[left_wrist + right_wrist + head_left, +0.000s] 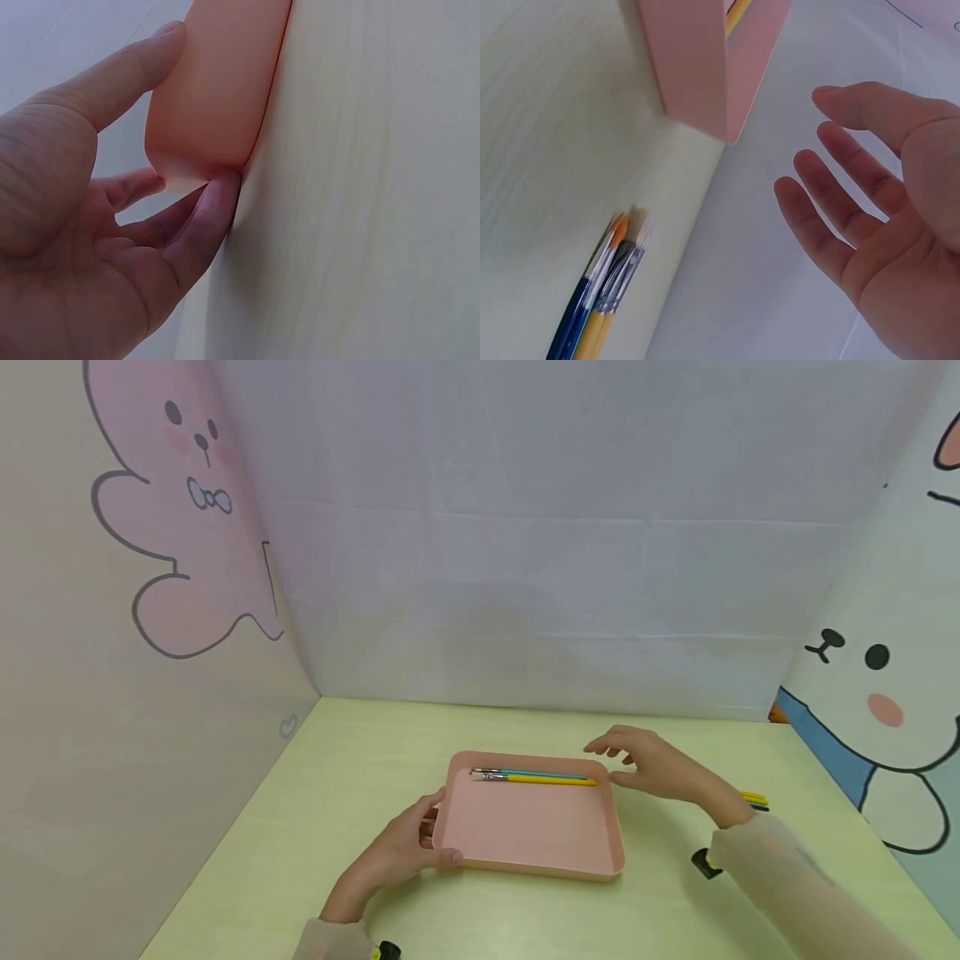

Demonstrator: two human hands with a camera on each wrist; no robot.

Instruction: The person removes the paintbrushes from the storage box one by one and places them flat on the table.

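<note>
A shallow pink tray (525, 835) rests on the table. Inside, along its far side, lie a yellow-handled paintbrush (555, 780) and a teal-handled paintbrush (540, 773). My left hand (401, 847) grips the tray's near left corner; in the left wrist view the thumb lies against one outer wall (217, 82) and the fingers touch round the corner. Beside the far right corner is my right hand (652, 764), fingers relaxed and holding nothing. The right wrist view shows it apart from the tray (694, 67).
More paintbrushes (592, 334), with blue and yellow handles, lie on the table (300, 860) to the right, partly behind the right forearm in the head view. A pale curtain (525, 568) stands behind the table, and cartoon-printed panels flank it.
</note>
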